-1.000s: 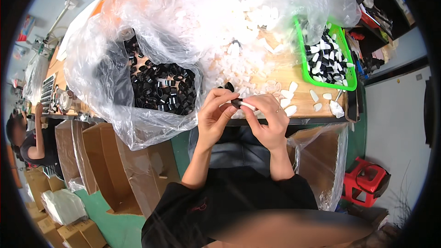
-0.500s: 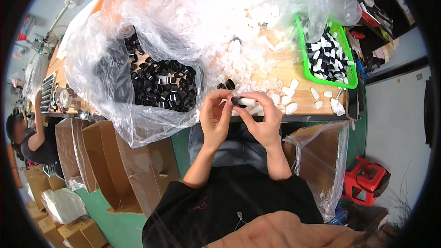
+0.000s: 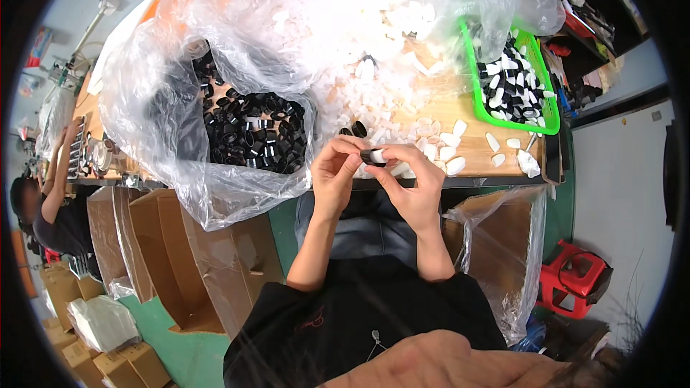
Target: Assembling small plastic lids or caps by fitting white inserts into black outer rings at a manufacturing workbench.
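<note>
My left hand (image 3: 334,172) and my right hand (image 3: 413,179) meet just in front of the table edge, fingertips pinched together on a small black ring cap and white plug piece (image 3: 375,156). Left of my hands a clear plastic bag (image 3: 180,136) holds many black ring caps (image 3: 251,133). A heap of white plastic plugs (image 3: 374,50) lies on the wooden table (image 3: 474,147) under more clear plastic. Loose white plugs (image 3: 442,147) and two black caps (image 3: 354,130) lie just beyond my fingers.
A green tray (image 3: 548,126) at the back right holds assembled black-and-white pieces. Open cardboard boxes (image 3: 165,259) stand on the floor at my left, a plastic-lined box (image 3: 496,244) at my right, and a red stool (image 3: 578,280) further right. Another person (image 3: 50,208) sits at far left.
Both hands stayed together at the table edge, shifting slightly while turning and pressing the small black and white piece between the fingertips.
</note>
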The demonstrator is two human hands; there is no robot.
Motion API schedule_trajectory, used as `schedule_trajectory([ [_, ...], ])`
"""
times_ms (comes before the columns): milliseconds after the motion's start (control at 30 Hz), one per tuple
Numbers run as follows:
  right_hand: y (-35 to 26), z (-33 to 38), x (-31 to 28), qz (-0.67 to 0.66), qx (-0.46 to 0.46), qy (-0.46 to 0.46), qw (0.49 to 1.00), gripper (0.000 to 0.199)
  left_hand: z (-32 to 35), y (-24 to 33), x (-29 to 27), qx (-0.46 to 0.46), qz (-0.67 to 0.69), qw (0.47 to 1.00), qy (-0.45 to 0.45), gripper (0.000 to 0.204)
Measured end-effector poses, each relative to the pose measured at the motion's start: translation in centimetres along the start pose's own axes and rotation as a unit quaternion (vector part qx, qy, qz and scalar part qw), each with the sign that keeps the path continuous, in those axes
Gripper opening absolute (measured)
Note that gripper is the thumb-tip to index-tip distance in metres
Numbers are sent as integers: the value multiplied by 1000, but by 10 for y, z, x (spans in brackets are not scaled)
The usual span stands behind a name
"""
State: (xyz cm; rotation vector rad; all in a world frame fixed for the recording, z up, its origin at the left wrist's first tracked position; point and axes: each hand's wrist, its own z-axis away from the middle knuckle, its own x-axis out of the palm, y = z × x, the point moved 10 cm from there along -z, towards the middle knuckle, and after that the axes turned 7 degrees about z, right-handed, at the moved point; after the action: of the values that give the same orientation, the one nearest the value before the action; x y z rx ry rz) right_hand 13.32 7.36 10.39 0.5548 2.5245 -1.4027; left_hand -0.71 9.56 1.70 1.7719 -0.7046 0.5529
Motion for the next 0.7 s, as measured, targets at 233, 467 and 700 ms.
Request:
schedule_trajectory([
  [233, -8, -3, -3, 16, -27, 10, 999, 21, 3, -12, -4, -54, 96, 993, 31, 10],
  [467, -13, -3, -7, 31, -29, 13, 999, 20, 1, -22, -4, -89, 168, 982, 18, 13],
  [700, 39, 3, 6, -168, 109, 13, 980, 17, -1, -20, 0, -101, 178, 979, 14, 14],
])
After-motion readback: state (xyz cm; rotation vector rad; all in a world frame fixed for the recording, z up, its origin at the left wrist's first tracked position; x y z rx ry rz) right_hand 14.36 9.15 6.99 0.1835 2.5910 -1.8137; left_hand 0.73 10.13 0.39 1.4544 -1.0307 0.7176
